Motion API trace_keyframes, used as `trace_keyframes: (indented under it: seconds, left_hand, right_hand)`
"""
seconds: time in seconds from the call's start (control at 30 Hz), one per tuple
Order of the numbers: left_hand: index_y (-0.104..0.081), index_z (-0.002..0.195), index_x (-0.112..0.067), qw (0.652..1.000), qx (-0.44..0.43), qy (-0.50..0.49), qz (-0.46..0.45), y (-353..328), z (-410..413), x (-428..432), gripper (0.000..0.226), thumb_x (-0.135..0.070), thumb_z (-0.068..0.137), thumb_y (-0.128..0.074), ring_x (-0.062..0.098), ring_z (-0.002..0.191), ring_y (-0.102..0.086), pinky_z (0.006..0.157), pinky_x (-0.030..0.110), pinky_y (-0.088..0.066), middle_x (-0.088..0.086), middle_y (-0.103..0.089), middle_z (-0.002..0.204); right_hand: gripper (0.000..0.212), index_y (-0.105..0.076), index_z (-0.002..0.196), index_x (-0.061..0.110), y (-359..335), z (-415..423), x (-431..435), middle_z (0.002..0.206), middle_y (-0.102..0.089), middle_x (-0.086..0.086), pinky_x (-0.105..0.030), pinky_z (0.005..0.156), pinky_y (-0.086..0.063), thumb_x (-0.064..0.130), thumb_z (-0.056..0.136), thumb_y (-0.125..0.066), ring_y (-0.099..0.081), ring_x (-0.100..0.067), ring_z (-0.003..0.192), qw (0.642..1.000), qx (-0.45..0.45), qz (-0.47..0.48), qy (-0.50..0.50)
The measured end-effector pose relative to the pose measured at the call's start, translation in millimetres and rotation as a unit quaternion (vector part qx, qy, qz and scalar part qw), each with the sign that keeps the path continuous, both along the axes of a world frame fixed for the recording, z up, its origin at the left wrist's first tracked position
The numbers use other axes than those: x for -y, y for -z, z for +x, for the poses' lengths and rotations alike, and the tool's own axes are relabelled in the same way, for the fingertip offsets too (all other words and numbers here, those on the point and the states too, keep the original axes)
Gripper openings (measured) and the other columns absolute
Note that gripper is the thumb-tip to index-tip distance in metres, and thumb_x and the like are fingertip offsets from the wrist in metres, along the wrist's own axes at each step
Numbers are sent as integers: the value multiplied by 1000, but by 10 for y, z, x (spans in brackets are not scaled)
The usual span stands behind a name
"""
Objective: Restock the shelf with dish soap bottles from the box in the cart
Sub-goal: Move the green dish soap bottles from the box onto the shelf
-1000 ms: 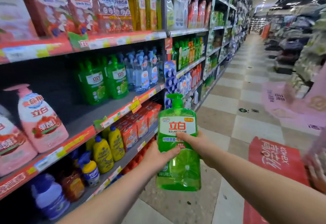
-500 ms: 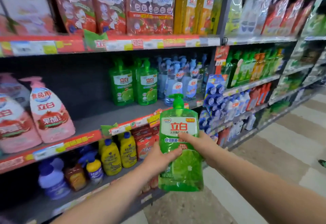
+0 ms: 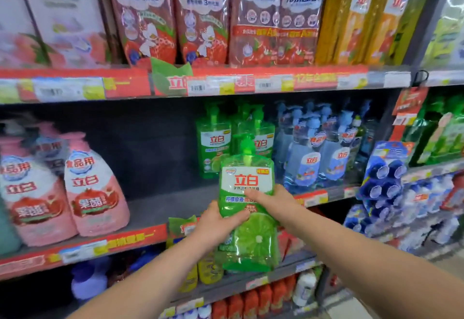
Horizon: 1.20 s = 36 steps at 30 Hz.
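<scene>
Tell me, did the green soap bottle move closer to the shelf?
Yes. The green soap bottle was right of the matching green bottles; now it is in front of them, nearer the middle shelf.

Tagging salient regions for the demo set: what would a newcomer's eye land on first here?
The green dish soap bottle, held upright at centre frame, with the left hand low on its side and the right hand across the label. Behind it, matching green bottles stand on the middle shelf, with a dark gap between them and the pink bottles at the left.
</scene>
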State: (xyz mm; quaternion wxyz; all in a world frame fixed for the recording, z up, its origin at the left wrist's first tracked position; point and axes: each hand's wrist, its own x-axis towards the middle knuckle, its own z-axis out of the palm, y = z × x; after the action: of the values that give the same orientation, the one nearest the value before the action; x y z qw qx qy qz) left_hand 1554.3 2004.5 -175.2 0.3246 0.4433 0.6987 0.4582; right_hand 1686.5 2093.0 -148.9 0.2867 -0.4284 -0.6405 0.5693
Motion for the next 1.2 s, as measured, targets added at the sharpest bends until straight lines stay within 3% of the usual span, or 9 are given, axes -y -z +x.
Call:
trace_keyframes:
  seconds: [0.33,0.47,0.57,0.7,0.8,0.87,0.97,1.1,1.2]
  left_hand:
    - [-43,119,-20,997,-24,-65,37,79,-781,-814,69,-31,64,-83,13,94,-61,76,26,-48,-6,-63,104]
    - [-37,113,-23,994,-35,-87,48,104,-938,-1026,70,-28,61,-84,8,87,-59,59,22,-53,-10,-58,98]
    - [-36,116,-21,991,-44,-119,38,157,-1017,-1163,76,-26,58,-85,15,93,-60,74,31,-54,-7,-59,101]
    - [-35,121,-15,990,-46,-129,32,231,-1090,-1313,83,-20,56,-86,19,99,-59,86,40,-52,-1,-60,108]
    - [-35,121,-15,989,-61,-134,33,285,-1123,-1396,83,-21,56,-86,18,98,-59,85,35,-50,-5,-58,102]
    - [-34,123,-14,989,-70,-129,35,314,-1153,-1443,84,-22,57,-86,17,96,-58,83,32,-49,-7,-57,100]
    - [-34,120,-15,989,-78,-123,41,355,-1185,-1491,81,-23,58,-86,19,102,-57,85,33,-48,-5,-55,103]
    - [-39,122,-13,985,-100,-128,53,389,-1201,-1544,82,-24,57,-86,22,116,-47,95,38,-44,0,-47,113]
    - [-35,131,-11,985,-99,-133,53,385,-1220,-1627,90,-25,58,-86,26,116,-51,95,39,-46,9,-47,127]
  right_hand:
    - [46,-62,113,13,-108,-731,-786,114,-70,-5,-38,96,-51,13,71,-82,-65,-21,107,995,33,89,-32]
    - [46,-62,107,16,-172,-895,-1014,97,-67,8,-10,67,-45,21,67,-85,-63,-7,91,982,97,154,-57]
    - [29,-61,84,29,-164,-978,-1165,92,-66,9,-1,56,-39,22,67,-84,-56,8,73,967,134,201,-81]
    - [40,-70,106,13,-121,-1070,-1305,111,-71,-5,-16,80,-45,17,68,-84,-60,-5,93,964,150,189,-108]
    - [39,-66,101,12,-205,-1106,-1353,115,-68,-9,-29,93,-49,15,67,-84,-63,-16,104,963,161,187,-103]
    - [67,-53,122,9,-331,-1113,-1402,130,-58,-12,-36,103,-44,21,66,-85,-56,-21,118,957,168,222,-85]
    - [114,-10,151,16,-560,-1122,-1468,155,-25,-13,-38,109,-36,43,67,-81,-35,-28,139,885,286,354,-97]
    - [90,-34,141,13,-726,-1183,-1556,147,-42,-7,-43,109,-29,62,73,-65,-33,-28,136,667,484,546,-151]
    - [89,-32,143,15,-739,-1221,-1654,149,-41,-5,-48,114,-14,67,75,-58,-22,-27,143,626,517,563,-154]
